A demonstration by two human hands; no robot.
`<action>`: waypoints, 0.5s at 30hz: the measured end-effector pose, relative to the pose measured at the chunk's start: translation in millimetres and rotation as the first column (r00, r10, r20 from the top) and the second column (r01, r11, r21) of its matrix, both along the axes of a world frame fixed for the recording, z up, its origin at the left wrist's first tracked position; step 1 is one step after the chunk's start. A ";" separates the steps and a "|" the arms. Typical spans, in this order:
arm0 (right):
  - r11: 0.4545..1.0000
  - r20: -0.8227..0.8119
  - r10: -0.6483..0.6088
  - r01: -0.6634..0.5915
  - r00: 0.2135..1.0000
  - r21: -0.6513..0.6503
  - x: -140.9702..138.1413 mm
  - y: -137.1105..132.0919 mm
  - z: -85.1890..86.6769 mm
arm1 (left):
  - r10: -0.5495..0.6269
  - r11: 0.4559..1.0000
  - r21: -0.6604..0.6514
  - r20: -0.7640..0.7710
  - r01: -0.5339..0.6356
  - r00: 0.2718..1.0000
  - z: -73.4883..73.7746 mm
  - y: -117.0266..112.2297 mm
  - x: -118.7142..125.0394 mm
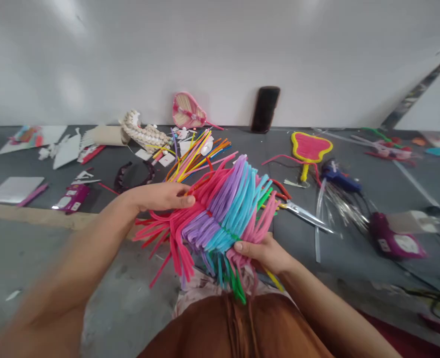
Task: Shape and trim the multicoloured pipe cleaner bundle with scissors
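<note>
Between my hands is a wide bundle of pipe cleaners [220, 214], banded in red-pink, purple, light blue and pink and drawn in along its middle. Loose ends fan out above and below, with some green ones among them. My left hand [167, 196] is closed on its red end, thumb on top. At the pink end, my right hand [260, 253] grips it with the thumb in front and the fingers hidden behind. Just beyond, on the table [220, 171], a pair of scissors [305, 216] with red handles lies partly behind the bundle.
Loose pipe cleaners [193, 159] lie behind the bundle. A phone [265, 109] leans against the wall. Right are a pink-and-yellow fan shape [311, 147], a blue glue gun [341, 176] and a purple device [395, 238]. Left are a dark headband [133, 176] and a purple package [72, 198].
</note>
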State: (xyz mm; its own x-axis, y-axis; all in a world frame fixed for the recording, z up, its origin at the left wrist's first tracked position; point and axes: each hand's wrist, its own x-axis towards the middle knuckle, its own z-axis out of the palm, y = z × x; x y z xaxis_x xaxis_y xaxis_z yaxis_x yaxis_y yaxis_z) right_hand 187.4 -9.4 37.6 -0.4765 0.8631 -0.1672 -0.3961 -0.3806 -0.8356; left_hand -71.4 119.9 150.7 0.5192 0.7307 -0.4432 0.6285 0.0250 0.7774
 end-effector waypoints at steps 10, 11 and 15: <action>0.903 0.219 -0.416 0.428 0.883 -0.009 -16.5 -20.5 -38.0 | 0.224 0.867 -0.499 0.378 -0.006 0.898 -83.8 -17.5 31.4; 0.913 0.219 -0.399 0.409 0.890 0.002 -15.2 -20.0 -37.2 | 0.216 0.867 -0.498 0.383 0.004 0.898 -88.4 -13.3 30.6; 0.968 0.234 -0.247 0.249 0.940 0.024 -4.1 -15.6 -32.4 | 0.113 0.844 -0.524 0.376 0.111 0.920 -88.8 7.8 24.7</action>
